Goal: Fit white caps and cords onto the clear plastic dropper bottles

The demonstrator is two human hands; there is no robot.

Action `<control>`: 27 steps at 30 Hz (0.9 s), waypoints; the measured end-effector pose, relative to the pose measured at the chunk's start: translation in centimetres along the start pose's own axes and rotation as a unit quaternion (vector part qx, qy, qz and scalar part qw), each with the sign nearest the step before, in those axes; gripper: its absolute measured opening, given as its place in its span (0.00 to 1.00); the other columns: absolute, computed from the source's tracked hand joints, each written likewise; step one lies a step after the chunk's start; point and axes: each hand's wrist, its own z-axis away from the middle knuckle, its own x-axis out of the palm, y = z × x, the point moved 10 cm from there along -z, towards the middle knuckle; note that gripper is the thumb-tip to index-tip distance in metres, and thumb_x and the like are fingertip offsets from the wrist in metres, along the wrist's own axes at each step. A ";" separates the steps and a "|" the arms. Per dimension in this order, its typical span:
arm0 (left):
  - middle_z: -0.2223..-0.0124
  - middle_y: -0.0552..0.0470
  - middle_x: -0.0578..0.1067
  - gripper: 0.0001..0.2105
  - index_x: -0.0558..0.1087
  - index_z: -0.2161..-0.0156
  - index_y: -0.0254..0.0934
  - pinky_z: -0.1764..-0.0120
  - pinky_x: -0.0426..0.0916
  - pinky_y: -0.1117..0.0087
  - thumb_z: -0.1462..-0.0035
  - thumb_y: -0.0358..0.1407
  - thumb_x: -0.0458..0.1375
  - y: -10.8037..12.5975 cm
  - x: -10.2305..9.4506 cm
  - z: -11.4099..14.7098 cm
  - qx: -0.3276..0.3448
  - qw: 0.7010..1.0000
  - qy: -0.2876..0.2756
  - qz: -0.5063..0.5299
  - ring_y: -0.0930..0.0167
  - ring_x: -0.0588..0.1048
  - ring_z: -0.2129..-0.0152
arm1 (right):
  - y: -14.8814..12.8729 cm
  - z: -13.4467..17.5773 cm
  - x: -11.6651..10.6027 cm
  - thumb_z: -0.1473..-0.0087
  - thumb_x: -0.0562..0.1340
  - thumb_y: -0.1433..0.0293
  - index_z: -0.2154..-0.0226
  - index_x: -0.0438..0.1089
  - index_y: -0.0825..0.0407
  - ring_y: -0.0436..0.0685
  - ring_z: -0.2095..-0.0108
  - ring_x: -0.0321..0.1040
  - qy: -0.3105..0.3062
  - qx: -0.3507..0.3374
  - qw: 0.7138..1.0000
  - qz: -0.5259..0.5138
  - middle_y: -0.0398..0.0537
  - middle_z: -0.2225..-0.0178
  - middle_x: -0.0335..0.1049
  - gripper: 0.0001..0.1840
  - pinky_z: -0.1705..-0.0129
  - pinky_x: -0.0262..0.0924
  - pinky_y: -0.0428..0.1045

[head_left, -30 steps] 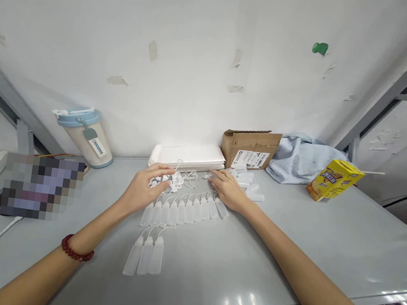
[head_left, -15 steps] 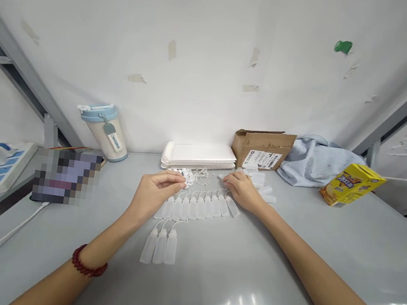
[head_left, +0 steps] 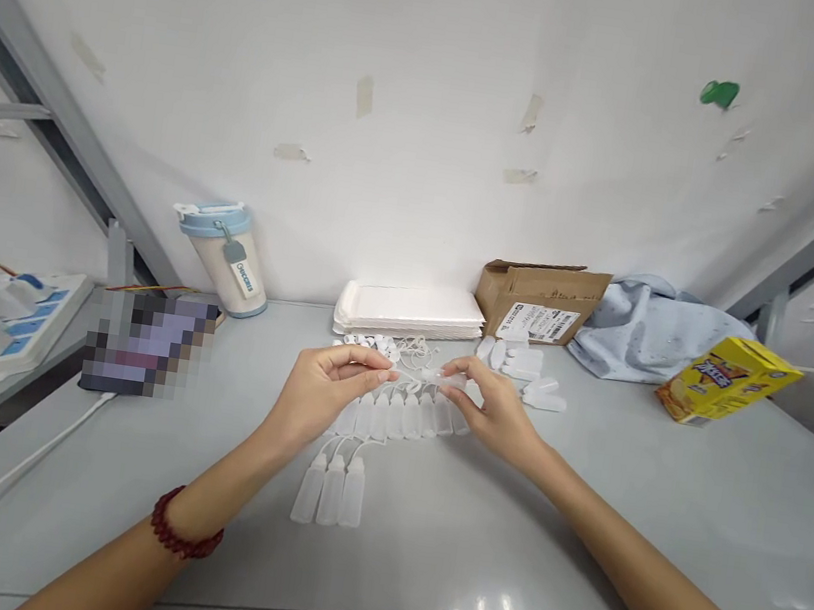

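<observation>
My right hand (head_left: 499, 414) holds a small translucent plastic bottle (head_left: 454, 381) between thumb and fingers, lying sideways with its neck towards the left. Facing it, my left hand (head_left: 324, 384) is closed in a pinch; a thin white piece seems to show at its fingertips, too small to name. Below the hands stretches a row of similar bottles (head_left: 396, 415) with white cords at their necks, partly covered by my fingers. Three more corded bottles (head_left: 331, 491) lie nearer me. Behind my left fingers sit small white caps (head_left: 387, 347) and a heap of loose white cords (head_left: 417, 350).
Loose bottles (head_left: 522, 362) lie right of my hands. A stack of white trays (head_left: 410, 311), a cardboard box (head_left: 543, 304) and a pale blue cloth (head_left: 653, 330) line the wall. A yellow drink carton (head_left: 726, 380) stands right; a tumbler (head_left: 224, 259), phone (head_left: 150, 348) and power strip (head_left: 17, 331) are left.
My right hand has picked up a bottle from beside the row and brought it left, close to my left hand. The left hand has risen slightly from the caps, still pinched.
</observation>
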 end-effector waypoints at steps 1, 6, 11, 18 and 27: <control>0.65 0.50 0.79 0.09 0.76 0.68 0.35 0.59 0.71 0.68 0.54 0.38 0.65 0.0 0.1 0.0 -0.001 1.000 -0.003 0.005 0.66 0.77 0.63 | -0.1 0.1 0.0 0.44 0.56 0.69 0.62 0.63 0.50 0.56 0.65 0.67 -0.001 0.006 1.000 -0.009 0.48 0.64 0.70 0.06 0.65 0.61 0.50; 0.66 0.50 0.79 0.08 0.76 0.69 0.36 0.60 0.71 0.70 0.54 0.38 0.65 0.1 0.1 0.3 0.000 1.000 0.001 0.003 0.66 0.77 0.64 | -0.3 0.3 0.0 0.45 0.57 0.68 0.61 0.65 0.50 0.56 0.63 0.67 -0.009 0.037 0.998 -0.058 0.48 0.62 0.70 0.08 0.64 0.62 0.50; 0.65 0.50 0.79 0.07 0.76 0.69 0.36 0.59 0.71 0.70 0.53 0.37 0.64 0.2 -0.1 0.4 0.010 1.000 0.015 0.017 0.67 0.77 0.63 | 0.0 0.4 0.5 0.46 0.58 0.67 0.61 0.65 0.50 0.55 0.62 0.65 -0.025 0.064 0.990 -0.123 0.48 0.62 0.69 0.09 0.60 0.60 0.51; 0.65 0.50 0.78 0.07 0.75 0.67 0.35 0.59 0.70 0.69 0.52 0.36 0.64 0.5 -0.4 0.4 0.040 0.998 0.039 0.018 0.66 0.77 0.63 | 0.3 0.5 0.8 0.46 0.59 0.67 0.61 0.65 0.50 0.55 0.61 0.65 -0.033 0.086 0.982 -0.167 0.47 0.62 0.68 0.09 0.58 0.59 0.52; 0.67 0.50 0.79 0.06 0.75 0.68 0.35 0.62 0.71 0.71 0.52 0.36 0.63 0.7 0.4 0.8 0.025 1.000 0.017 -0.005 0.67 0.77 0.65 | 0.1 0.4 1.0 0.46 0.59 0.64 0.61 0.63 0.50 0.57 0.59 0.66 -0.031 0.093 0.969 -0.225 0.48 0.62 0.67 0.10 0.59 0.61 0.53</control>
